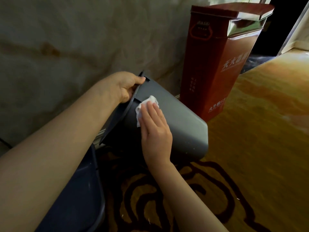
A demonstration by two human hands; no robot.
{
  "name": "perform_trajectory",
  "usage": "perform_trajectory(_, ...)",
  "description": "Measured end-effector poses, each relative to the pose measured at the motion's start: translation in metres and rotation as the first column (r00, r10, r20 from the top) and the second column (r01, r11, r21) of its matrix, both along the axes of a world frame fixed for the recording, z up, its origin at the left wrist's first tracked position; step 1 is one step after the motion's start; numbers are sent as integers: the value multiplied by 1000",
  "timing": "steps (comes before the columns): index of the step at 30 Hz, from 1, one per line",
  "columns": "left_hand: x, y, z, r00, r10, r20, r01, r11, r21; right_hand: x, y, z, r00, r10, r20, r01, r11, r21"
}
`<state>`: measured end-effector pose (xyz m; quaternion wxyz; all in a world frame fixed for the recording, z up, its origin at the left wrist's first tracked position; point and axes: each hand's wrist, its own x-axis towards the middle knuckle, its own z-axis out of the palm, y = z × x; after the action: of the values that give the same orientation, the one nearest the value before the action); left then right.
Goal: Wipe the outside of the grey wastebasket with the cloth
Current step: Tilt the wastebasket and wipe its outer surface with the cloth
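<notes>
The grey wastebasket (pixel 182 124) is tipped on its side above the carpet, its open rim toward the left and its base toward the right. My left hand (pixel 124 87) grips the rim at the top left, thumb over the edge. My right hand (pixel 154 129) lies flat on the basket's upper side wall, fingers together, pressing a small crumpled white cloth (pixel 145 107) against the wall close to the rim. Part of the cloth is hidden under my fingers.
A tall red box with white lettering (pixel 217 64) stands just behind the basket against the beige wall (pixel 66 39). A dark blue object (pixel 80 198) lies under my left forearm. Patterned gold and dark-brown carpet (pixel 250 148) covers the floor.
</notes>
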<state>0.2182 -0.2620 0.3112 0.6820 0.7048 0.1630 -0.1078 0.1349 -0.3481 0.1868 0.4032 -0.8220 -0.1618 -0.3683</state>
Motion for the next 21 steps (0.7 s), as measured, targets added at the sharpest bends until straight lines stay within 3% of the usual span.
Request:
perform_trajectory(7, 23, -18, 11, 1000, -12, 11, 11, 998, 68, 29, -14, 12, 998, 24, -60, -21, 998, 54)
perform_trajectory(12, 6, 10, 3, 965, -261, 32, 241, 926, 291, 47, -33, 9, 983, -30, -178, 55, 989, 135)
perform_trajectory(17, -12, 47, -8, 905, -424, 37, 414, 898, 146, 51, -37, 3, 962, -26, -273, 64, 989, 130)
perform_trajectory(21, -16, 44, -14, 883, -459, 92, 464, 885, -35, 58, -46, 9, 934, 0, -358, 58, 987, 149)
